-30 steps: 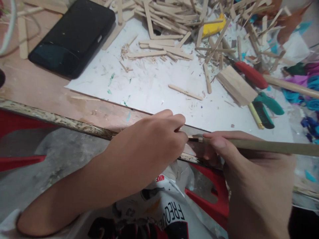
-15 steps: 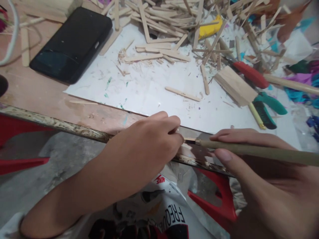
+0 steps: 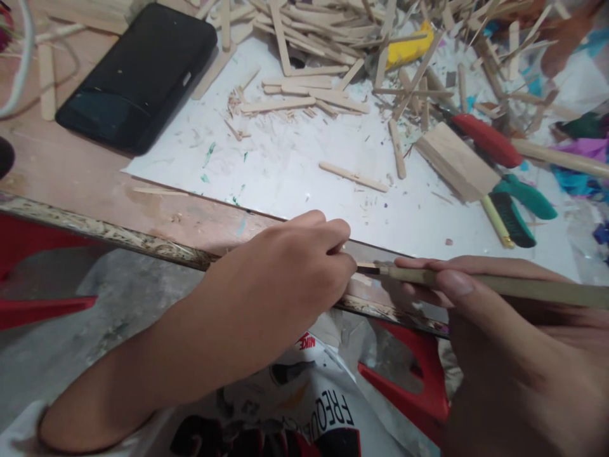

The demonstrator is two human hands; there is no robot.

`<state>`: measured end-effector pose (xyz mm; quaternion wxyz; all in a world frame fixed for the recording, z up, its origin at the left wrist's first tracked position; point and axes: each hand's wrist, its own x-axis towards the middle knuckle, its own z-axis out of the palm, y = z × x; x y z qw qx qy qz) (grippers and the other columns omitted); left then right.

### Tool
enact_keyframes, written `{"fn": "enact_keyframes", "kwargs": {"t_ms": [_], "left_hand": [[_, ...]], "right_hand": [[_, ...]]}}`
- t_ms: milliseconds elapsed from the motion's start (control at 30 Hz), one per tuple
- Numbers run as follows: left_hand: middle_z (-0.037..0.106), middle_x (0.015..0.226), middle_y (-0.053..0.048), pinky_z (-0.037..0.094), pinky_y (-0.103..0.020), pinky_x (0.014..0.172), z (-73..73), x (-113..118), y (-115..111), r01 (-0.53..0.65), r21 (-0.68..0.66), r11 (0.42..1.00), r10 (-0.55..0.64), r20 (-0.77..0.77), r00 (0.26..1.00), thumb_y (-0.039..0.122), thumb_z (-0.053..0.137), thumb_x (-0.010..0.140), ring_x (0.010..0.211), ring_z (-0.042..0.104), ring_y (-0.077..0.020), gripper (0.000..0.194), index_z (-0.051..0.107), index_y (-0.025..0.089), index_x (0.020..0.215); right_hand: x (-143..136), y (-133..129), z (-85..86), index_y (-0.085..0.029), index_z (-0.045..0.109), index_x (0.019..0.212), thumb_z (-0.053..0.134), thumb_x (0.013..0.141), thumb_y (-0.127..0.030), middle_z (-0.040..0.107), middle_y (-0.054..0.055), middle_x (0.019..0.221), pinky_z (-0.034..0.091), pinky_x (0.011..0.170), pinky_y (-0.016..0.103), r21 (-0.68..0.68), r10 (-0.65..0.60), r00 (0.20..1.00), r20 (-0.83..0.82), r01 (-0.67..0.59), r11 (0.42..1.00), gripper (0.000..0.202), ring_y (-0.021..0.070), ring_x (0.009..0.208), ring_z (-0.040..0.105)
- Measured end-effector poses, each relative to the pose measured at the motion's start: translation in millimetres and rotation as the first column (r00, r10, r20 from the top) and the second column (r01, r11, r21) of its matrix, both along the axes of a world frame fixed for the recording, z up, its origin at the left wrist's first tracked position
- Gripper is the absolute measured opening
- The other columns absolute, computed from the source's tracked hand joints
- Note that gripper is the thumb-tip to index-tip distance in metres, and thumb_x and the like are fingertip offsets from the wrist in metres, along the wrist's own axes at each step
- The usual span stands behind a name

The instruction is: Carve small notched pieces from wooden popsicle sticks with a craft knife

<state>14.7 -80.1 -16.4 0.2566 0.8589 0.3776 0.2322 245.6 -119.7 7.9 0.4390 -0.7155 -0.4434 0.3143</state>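
The left hand (image 3: 304, 266) sits at the near edge of the table (image 3: 85, 166), its grip drawn together: the fingers curl tightly around a pale wooden strip (image 3: 365, 264), most of which they hide. The right hand (image 3: 514, 336) has its grip clamped on the slim olive-handled tool (image 3: 533, 290), thumb pressing the near side and fingers behind. The tool's dark tip points left, right beside the strip's visible bit, close to the left fingertips; whether they touch is unclear.
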Motion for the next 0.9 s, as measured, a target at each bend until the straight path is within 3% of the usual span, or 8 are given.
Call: {"fn": "enact_keyframes", "kwargs": {"t_ms": [200, 333, 467, 700, 767, 900], "left_hand": [[0.067, 0.096, -0.002, 0.047, -0.037, 0.079, 0.0, 1.2, -0.8, 0.01, -0.013, 1.0, -0.01, -0.006, 1.0, -0.001, 0.072, 0.1, 0.095, 0.062, -0.0214, 0.02, 0.08, 0.016, 0.093], [0.068, 0.098, -0.002, 0.048, -0.036, 0.083, 0.1, 1.3, -0.4, 0.001, -0.024, 1.0, -0.002, -0.026, 1.0, 0.002, 0.077, 0.099, 0.098, 0.063, -0.0216, 0.015, 0.08, 0.016, 0.093], [0.069, 0.099, -0.002, 0.047, -0.035, 0.085, -0.9, 0.1, -0.1, -0.009, -0.017, 1.0, 0.008, -0.023, 1.0, 0.005, 0.071, 0.104, 0.099, 0.062, -0.0209, 0.02, 0.081, 0.018, 0.094], [0.067, 0.097, -0.003, 0.048, -0.036, 0.085, -2.4, -0.8, 0.0, 0.023, 0.017, 1.0, -0.022, -0.027, 0.999, 0.005, 0.063, 0.107, 0.098, 0.061, -0.0207, 0.027, 0.078, 0.018, 0.089], [0.066, 0.097, -0.003, 0.048, -0.036, 0.084, -2.9, -0.6, 0.5, 0.021, 0.026, 0.999, -0.021, -0.029, 0.999, 0.005, 0.063, 0.108, 0.097, 0.06, -0.0207, 0.027, 0.078, 0.018, 0.09], [0.067, 0.098, -0.004, 0.048, -0.036, 0.08, -3.0, 0.0, 0.9, 0.014, 0.024, 1.0, -0.014, -0.03, 0.999, 0.002, 0.06, 0.107, 0.096, 0.061, -0.0204, 0.029, 0.079, 0.018, 0.092]], "right_hand": [[-12.0, 3.2, -6.5, -0.025, 0.086, 0.089, 0.096, 0.083, -0.032, 0.084, 0.003, 0.084, 0.071, 0.065, 0.023, -0.002, -0.089, 0.989, -0.119, 0.09, 0.996, 0.014, 0.0205, 0.068, 0.082], [-2.2, 5.1, -10.1, -0.024, 0.086, 0.093, 0.097, 0.082, -0.038, 0.085, 0.008, 0.085, 0.072, 0.063, 0.033, -0.025, -0.027, 0.991, -0.134, 0.023, 0.999, 0.021, 0.0266, 0.07, 0.084], [9.1, 8.4, -13.4, -0.026, 0.086, 0.098, 0.101, 0.072, -0.046, 0.084, 0.01, 0.085, 0.071, 0.059, 0.044, 0.006, 0.025, 0.99, -0.142, -0.025, 1.0, 0.036, 0.0336, 0.074, 0.084], [8.1, 9.3, -14.0, -0.029, 0.086, 0.097, 0.101, 0.071, -0.046, 0.085, 0.01, 0.088, 0.07, 0.059, 0.046, 0.07, 0.07, 0.985, -0.157, -0.059, 0.996, 0.034, 0.0346, 0.078, 0.084], [2.0, 7.3, -12.9, -0.029, 0.086, 0.096, 0.099, 0.076, -0.042, 0.085, 0.009, 0.088, 0.07, 0.057, 0.042, 0.086, 0.051, 0.986, -0.158, -0.037, 0.996, 0.027, 0.0314, 0.075, 0.083], [-6.5, 3.2, -12.1, -0.026, 0.087, 0.092, 0.095, 0.082, -0.033, 0.083, 0.004, 0.084, 0.064, 0.053, 0.022, 0.077, -0.051, 0.993, -0.105, 0.059, 0.995, 0.014, 0.0164, 0.064, 0.077]]}}
